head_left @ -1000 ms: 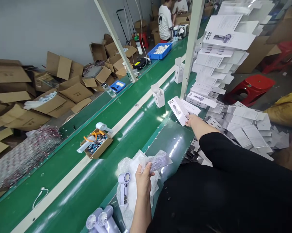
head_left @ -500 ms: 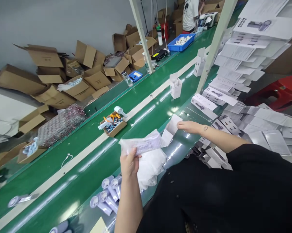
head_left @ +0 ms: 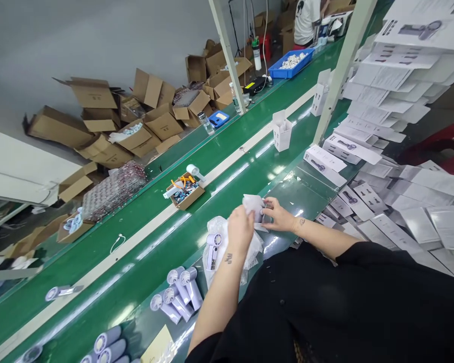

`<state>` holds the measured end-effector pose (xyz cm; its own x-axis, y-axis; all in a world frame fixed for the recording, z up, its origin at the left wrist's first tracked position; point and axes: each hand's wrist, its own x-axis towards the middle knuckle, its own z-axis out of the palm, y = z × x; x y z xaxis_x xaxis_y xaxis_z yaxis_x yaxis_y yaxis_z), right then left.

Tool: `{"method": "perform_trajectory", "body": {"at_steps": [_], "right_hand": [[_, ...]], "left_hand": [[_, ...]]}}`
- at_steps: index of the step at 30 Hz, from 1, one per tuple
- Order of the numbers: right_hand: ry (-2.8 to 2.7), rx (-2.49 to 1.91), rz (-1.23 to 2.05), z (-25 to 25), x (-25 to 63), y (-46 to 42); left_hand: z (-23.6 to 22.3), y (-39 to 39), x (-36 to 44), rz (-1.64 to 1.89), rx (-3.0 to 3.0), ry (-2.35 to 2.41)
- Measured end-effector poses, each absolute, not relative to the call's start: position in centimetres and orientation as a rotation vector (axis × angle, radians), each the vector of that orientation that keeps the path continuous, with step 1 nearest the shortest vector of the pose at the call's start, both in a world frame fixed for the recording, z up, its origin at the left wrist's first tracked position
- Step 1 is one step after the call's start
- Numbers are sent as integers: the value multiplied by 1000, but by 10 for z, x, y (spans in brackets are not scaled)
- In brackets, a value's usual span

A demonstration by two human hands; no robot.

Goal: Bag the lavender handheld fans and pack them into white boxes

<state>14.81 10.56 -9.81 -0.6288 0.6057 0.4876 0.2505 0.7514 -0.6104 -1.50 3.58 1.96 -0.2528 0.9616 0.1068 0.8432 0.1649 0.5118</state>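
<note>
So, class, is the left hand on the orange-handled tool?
No: the left hand is at the white packaging beside the right hand, well away from the orange-handled tool.

The green surface (head_left: pixel 151 257) looked smooth and glossy, the lilac fans (head_left: pixel 180 305) shiny plastic, the wrap (head_left: pixel 214 224) crinkled translucent plastic, the brown cartons (head_left: pixel 162 124) matt cardboard.

One left hand (head_left: pixel 241 229), one right hand (head_left: pixel 279 216), one white carton (head_left: pixel 254 204) between them; four clustered purple fans (head_left: pixel 182 290), one fan (head_left: pixel 213 250) on plastic wrap (head_left: pixel 254 252), more lower left, cut off, uncountable; two upright open boxes (head_left: pixel 282 136); two clear bottles (head_left: pixel 206 123); one large blue tray (head_left: pixel 283 73)
</note>
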Motion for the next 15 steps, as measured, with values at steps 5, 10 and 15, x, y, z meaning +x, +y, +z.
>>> {"method": "perform_trajectory", "body": {"at_steps": [5, 10, 15], "right_hand": [[-2181, -681, 840, -104, 152, 93], [-2105, -786, 1015, -118, 162, 96], [-2155, -838, 1231, -100, 157, 123]], "left_hand": [[13, 55, 21, 162, 1919, 2200], [-10, 39, 20, 214, 2172, 2058], [-20, 27, 21, 269, 2153, 2123]]}}
